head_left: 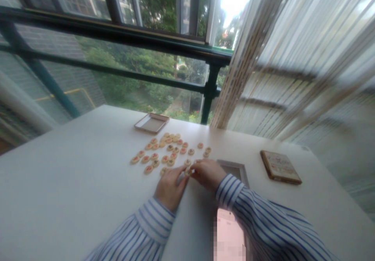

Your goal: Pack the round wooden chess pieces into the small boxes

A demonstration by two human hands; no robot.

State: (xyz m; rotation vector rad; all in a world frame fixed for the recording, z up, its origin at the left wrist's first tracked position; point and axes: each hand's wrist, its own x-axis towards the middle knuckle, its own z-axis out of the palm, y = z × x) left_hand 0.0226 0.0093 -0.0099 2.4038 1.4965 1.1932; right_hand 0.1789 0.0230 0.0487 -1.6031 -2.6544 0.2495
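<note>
Several round wooden game pieces [166,151] with red or dark marks lie scattered on a white table [73,183]. My left hand [170,186] and my right hand [208,174] meet at the near edge of the scatter. Their fingertips pinch together on one round piece [188,171]. Both arms wear blue-striped white sleeves.
A shallow open box tray [151,122] sits beyond the pieces near the window. A brown flat box [280,167] lies to the right. A grey rectangular inset [234,171] shows just right of my right hand. Window railing and a curtain stand behind the table.
</note>
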